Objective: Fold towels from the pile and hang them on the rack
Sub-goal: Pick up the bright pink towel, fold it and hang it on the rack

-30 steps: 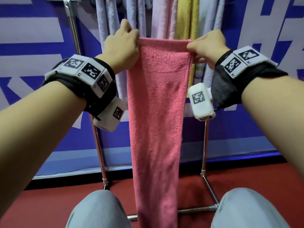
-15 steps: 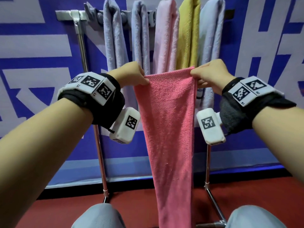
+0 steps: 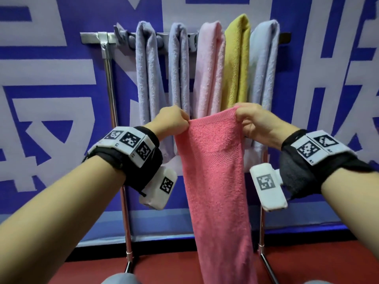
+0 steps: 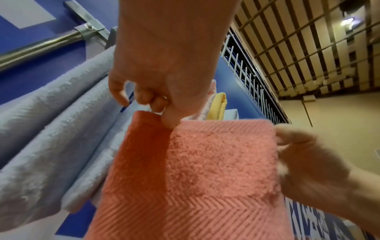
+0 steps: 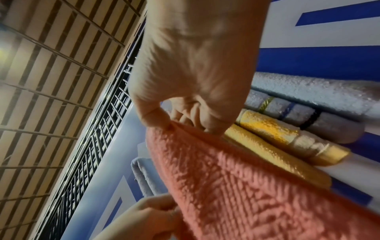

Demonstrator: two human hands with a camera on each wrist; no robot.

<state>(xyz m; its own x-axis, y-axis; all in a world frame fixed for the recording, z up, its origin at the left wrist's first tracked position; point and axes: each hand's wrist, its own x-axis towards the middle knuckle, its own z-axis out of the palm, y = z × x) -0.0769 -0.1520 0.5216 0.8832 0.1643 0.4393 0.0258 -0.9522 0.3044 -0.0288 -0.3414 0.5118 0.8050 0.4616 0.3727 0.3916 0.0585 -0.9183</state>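
Observation:
A coral-pink towel (image 3: 215, 171), folded into a long strip, hangs straight down in front of the rack (image 3: 94, 37). My left hand (image 3: 171, 121) pinches its top left corner and my right hand (image 3: 252, 121) pinches the top right corner, both below the rack's bar. In the left wrist view the thumb and fingers of the left hand (image 4: 164, 100) clamp the pink towel (image 4: 195, 178) at its corner. In the right wrist view the right hand (image 5: 185, 97) grips the edge of the pink towel (image 5: 246, 186). The towel's lower end runs out of view.
Several folded towels hang on the bar: two lavender (image 3: 145, 78), a pale pink (image 3: 209, 68), a yellow (image 3: 238, 58) and a light blue (image 3: 264, 62). Chrome rack legs (image 3: 126, 222) stand on a red floor (image 3: 164, 269) before a blue and white wall (image 3: 51, 89).
Both hands sit lower in the picture and the rack's top bar with all its hanging towels has come into view; the grip on the pink towel's top corners is unchanged.

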